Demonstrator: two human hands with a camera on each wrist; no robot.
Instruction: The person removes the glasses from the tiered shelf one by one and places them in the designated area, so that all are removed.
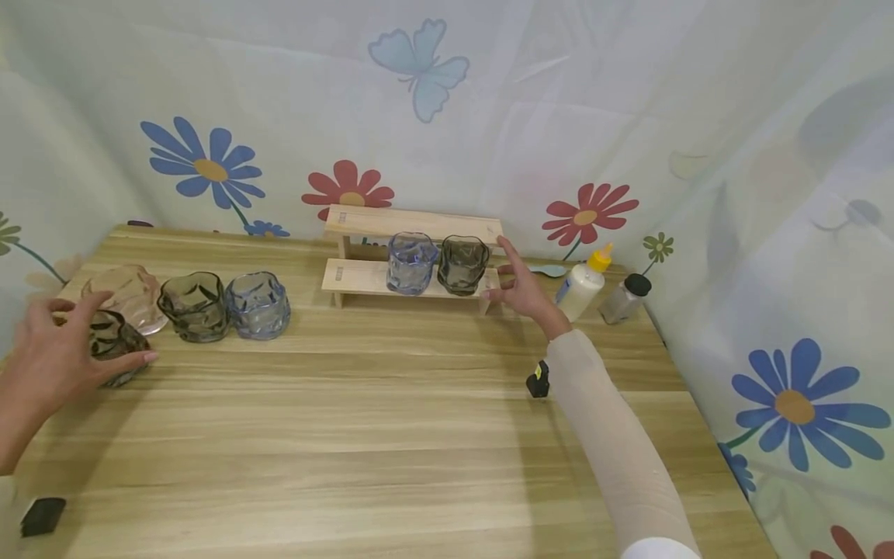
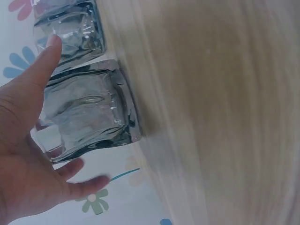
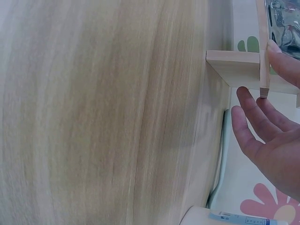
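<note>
At the left, my left hand [image 1: 59, 361] spreads around a dark smoky glass [image 2: 89, 110] standing on the table, thumb on one side and fingers on the other. In the left wrist view a gap shows between the fingertips and that glass. My right hand [image 1: 520, 289] is at the right end of a two-step wooden rack [image 1: 412, 223], its fingers extended by the lower board's end. Whether they touch the board is unclear. On the lower step stand a blue-tinted glass [image 1: 410, 264] and a dark glass [image 1: 463, 265], the latter nearest this hand.
Behind the left hand stand a pale amber glass [image 1: 133, 295], another dark glass [image 1: 194, 307] and a bluish glass [image 1: 257, 305]. To the right are a white bottle with yellow cap [image 1: 581, 286], a black-capped jar [image 1: 625, 299] and a pale green spoon-like thing [image 1: 548, 271].
</note>
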